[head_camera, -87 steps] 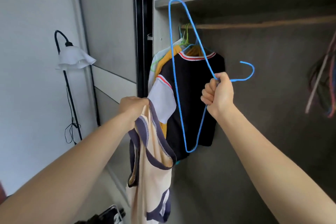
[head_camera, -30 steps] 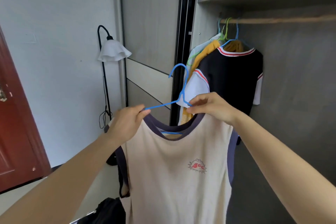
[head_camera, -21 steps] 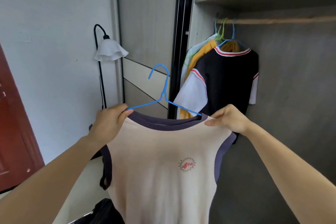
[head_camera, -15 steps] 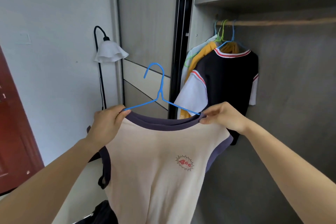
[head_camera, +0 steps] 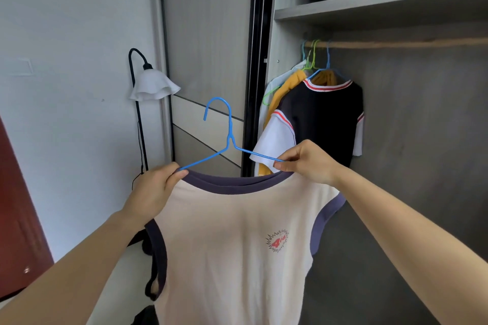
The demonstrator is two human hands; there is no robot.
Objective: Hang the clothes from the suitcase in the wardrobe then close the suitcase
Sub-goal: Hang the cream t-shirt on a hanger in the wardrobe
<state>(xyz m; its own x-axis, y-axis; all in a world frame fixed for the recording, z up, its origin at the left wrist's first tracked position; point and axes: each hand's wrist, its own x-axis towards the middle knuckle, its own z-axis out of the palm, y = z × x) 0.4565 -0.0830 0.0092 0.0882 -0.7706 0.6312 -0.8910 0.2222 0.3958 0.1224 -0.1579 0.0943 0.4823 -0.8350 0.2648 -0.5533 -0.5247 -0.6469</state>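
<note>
A cream sleeveless top with dark purple trim and a small red starburst logo (head_camera: 237, 245) hangs spread flat in front of the person, facing them, held up just outside the open wardrobe (head_camera: 422, 140). A thin blue wire hanger (head_camera: 229, 140) sits inside its neckline, with the hook standing upright above the collar.

The left hand (head_camera: 154, 192) grips the top's left shoulder, fingers and thumb closed on the fabric over the hanger's arm. The right hand (head_camera: 309, 163) pinches the right shoulder and the wire between thumb and fingertips.

About three seconds ago the hanger was bare in the right hand and the top hung bunched from the left. A second ago the wire was only partly fed through the neck. Now both hanger arms run out under the shoulders and the top lies even, so the threading step looks finished or nearly so. The likely next move is lifting the hook onto the rail.

Behind and to the right, a wooden rail (head_camera: 409, 43) crosses the wardrobe under a grey shelf (head_camera: 369, 6). A black t-shirt with red and white trim (head_camera: 324, 119) and a yellow garment (head_camera: 286, 86) already hang at the rail's left end; the rail to their right is bare.

To the left stands a black floor lamp with a white frilled shade (head_camera: 154, 87). The suitcase is not in view.
</note>
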